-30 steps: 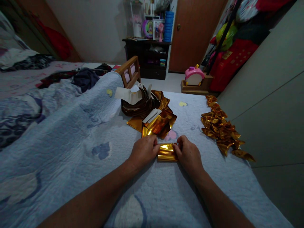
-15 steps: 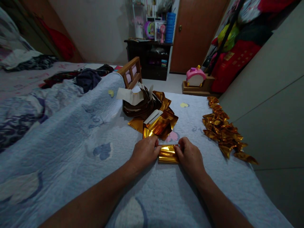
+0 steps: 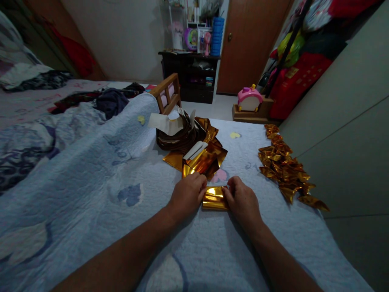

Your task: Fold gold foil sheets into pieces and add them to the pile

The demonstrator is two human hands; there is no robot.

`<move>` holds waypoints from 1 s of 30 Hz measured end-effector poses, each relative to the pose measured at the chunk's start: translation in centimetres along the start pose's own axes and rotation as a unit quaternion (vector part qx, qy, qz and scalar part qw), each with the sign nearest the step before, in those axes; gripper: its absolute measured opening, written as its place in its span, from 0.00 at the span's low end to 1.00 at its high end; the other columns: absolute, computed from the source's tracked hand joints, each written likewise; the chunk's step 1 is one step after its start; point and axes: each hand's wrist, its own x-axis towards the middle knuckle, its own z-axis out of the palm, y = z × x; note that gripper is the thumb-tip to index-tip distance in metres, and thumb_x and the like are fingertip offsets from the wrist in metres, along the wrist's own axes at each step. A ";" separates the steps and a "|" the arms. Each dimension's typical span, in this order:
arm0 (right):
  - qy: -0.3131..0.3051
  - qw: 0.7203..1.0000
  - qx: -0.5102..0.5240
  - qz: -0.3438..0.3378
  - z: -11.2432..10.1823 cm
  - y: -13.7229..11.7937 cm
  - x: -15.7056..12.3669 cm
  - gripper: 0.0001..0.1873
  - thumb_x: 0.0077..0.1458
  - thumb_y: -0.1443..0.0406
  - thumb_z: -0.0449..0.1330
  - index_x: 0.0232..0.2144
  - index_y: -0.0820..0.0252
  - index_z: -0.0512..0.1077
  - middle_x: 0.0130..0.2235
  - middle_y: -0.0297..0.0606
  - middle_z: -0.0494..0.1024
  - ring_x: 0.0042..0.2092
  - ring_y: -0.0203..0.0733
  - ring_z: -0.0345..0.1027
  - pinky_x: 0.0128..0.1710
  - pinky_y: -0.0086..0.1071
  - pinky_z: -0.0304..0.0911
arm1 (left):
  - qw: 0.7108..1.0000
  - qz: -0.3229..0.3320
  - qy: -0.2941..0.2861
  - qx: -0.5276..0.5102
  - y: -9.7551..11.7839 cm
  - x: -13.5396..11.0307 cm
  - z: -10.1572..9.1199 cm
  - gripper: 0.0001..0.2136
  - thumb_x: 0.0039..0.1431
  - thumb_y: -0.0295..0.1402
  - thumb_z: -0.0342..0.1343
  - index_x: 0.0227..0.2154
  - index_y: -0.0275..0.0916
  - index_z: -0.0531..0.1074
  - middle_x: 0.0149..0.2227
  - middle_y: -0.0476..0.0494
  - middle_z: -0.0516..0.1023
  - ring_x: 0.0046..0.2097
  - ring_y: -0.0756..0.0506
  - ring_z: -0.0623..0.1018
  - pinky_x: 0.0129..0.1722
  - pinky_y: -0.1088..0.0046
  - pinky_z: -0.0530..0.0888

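Observation:
A rolled piece of gold foil paper (image 3: 215,198) lies on the blue quilt, stretched between my two hands. At its left end my left hand (image 3: 190,192) grips the edge with curled fingers. My right hand (image 3: 243,198) pinches the opposite end, thumb lying on the foil. Just beyond my left hand is a loose heap of gold foil sheets (image 3: 205,159), some showing white backing. Behind that heap stands a thick curved stack of paper sheets (image 3: 170,138). Off to the right, several folded gold foil pieces (image 3: 282,166) form a long pile by the bed's edge.
The quilt (image 3: 121,227) covers the bed beneath my arms. Crumpled clothes (image 3: 112,103) lie at the left. Past the bed's far end are a wooden rail (image 3: 166,92), a dark cabinet (image 3: 188,77) and a pink toy (image 3: 249,98). A pale panel (image 3: 358,142) rises on the right.
The fingers of my left hand have curled in more and the thumb has shifted at the foil's left end. My right hand and the roll stay almost in place.

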 end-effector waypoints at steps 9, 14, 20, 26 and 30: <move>-0.015 0.999 -0.020 0.025 -0.4 -0.5 0.2 0.03 0.60 0.66 0.59 0.37 0.58 0.68 0.31 0.35 0.77 0.31 0.41 0.68 0.31 0.31 0.50 | 0.985 0.165 -0.028 0.044 -1.0 0.3 1.2 0.07 0.63 0.25 0.57 0.31 0.38 0.78 0.33 0.46 0.77 0.36 0.46 0.73 0.35 0.71 0.67; -0.023 0.999 -0.024 0.039 -0.5 -0.8 0.4 0.03 0.61 0.66 0.60 0.37 0.58 0.68 0.31 0.35 0.77 0.31 0.40 0.68 0.31 0.30 0.49 | 0.986 0.145 -0.073 0.025 -0.9 0.3 0.3 0.10 0.63 0.23 0.52 0.34 0.37 0.78 0.37 0.44 0.78 0.40 0.45 0.76 0.39 0.71 0.71; -0.028 0.998 -0.035 0.053 -0.6 -1.0 0.5 0.04 0.61 0.65 0.60 0.38 0.58 0.69 0.31 0.36 0.78 0.32 0.41 0.68 0.31 0.30 0.49 | 0.986 0.125 -0.095 0.060 1.1 -0.2 -1.4 0.11 0.68 0.29 0.49 0.37 0.35 0.77 0.38 0.42 0.77 0.41 0.44 0.76 0.42 0.68 0.73; -0.025 0.997 -0.045 0.056 -0.6 -1.3 0.6 0.03 0.62 0.65 0.59 0.38 0.58 0.69 0.32 0.36 0.78 0.32 0.41 0.69 0.30 0.30 0.48 | 0.977 0.109 -0.079 0.165 2.1 -0.7 -0.1 0.11 0.70 0.36 0.50 0.38 0.39 0.76 0.36 0.44 0.75 0.38 0.44 0.75 0.35 0.71 0.70; -0.017 0.997 -0.058 0.048 -0.6 -1.3 0.7 0.04 0.62 0.65 0.60 0.38 0.58 0.69 0.33 0.36 0.78 0.33 0.41 0.69 0.31 0.31 0.48 | 0.969 0.109 -0.074 0.207 2.6 -1.3 0.8 0.10 0.70 0.32 0.50 0.47 0.40 0.74 0.40 0.43 0.76 0.41 0.42 0.75 0.36 0.69 0.71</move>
